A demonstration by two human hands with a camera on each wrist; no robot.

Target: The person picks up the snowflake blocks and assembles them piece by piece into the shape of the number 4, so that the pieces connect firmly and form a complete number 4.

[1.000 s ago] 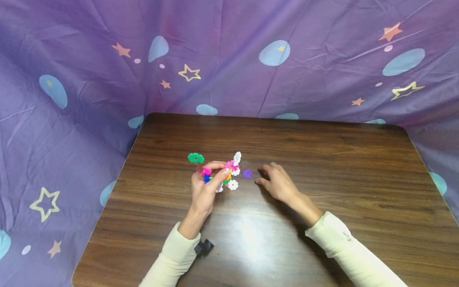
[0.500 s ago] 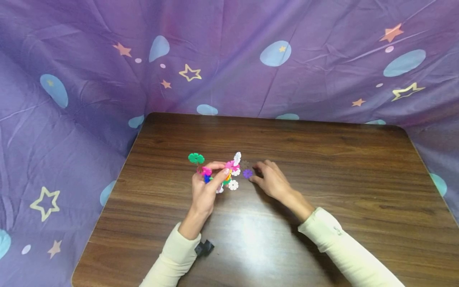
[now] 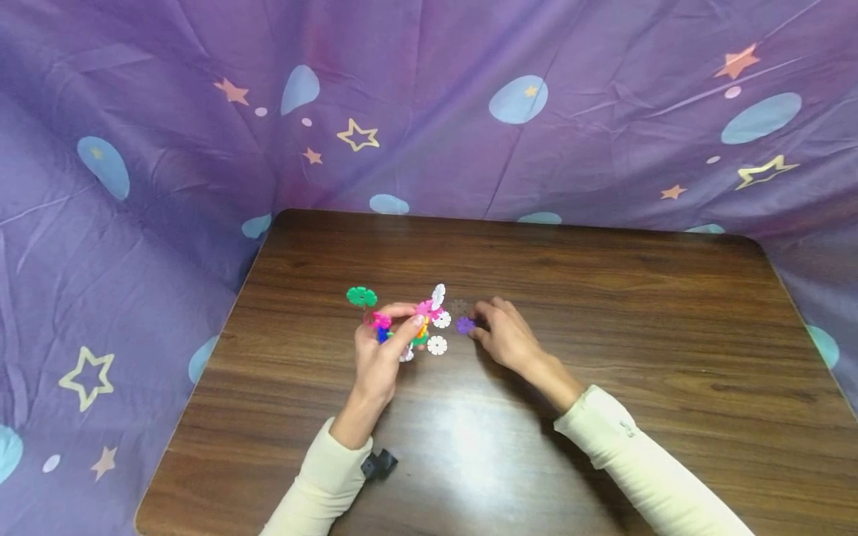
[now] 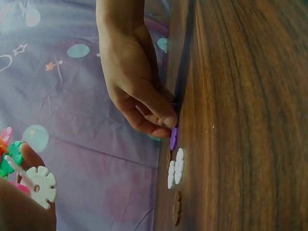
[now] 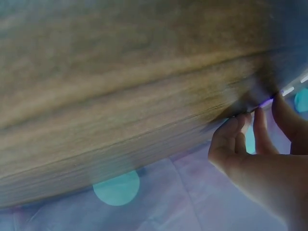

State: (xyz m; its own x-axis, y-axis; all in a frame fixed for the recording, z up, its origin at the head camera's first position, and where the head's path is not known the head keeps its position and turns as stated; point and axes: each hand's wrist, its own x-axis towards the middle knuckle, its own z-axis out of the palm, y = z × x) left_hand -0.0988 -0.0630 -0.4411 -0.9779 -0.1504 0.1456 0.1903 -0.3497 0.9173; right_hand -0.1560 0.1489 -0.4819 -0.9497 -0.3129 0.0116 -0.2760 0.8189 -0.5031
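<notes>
My left hand (image 3: 380, 356) grips a build of joined snowflake-shaped plastic discs, with a green disc (image 3: 361, 296) standing out at its upper left and a white disc (image 3: 439, 295) at its upper right. Pink, blue, yellow and green pieces show between the fingers; part of the build is hidden by the hand. On the table, my right hand (image 3: 508, 335) pinches the edge of a loose purple disc (image 3: 465, 325) between thumb and finger. The left wrist view shows those fingertips right at the purple disc (image 4: 173, 138), which stands close over the wood.
Loose white discs (image 3: 437, 345) and a brown disc (image 3: 459, 307) lie on the dark wooden table (image 3: 603, 298) between the hands. A black device (image 3: 379, 464) sits by the left cuff. Behind the table hangs a purple curtain (image 3: 429, 97) with stars.
My right hand has moved left to the purple disc and taken its edge; the disc has shifted slightly. My left hand, still holding the build, has drifted a little left.
</notes>
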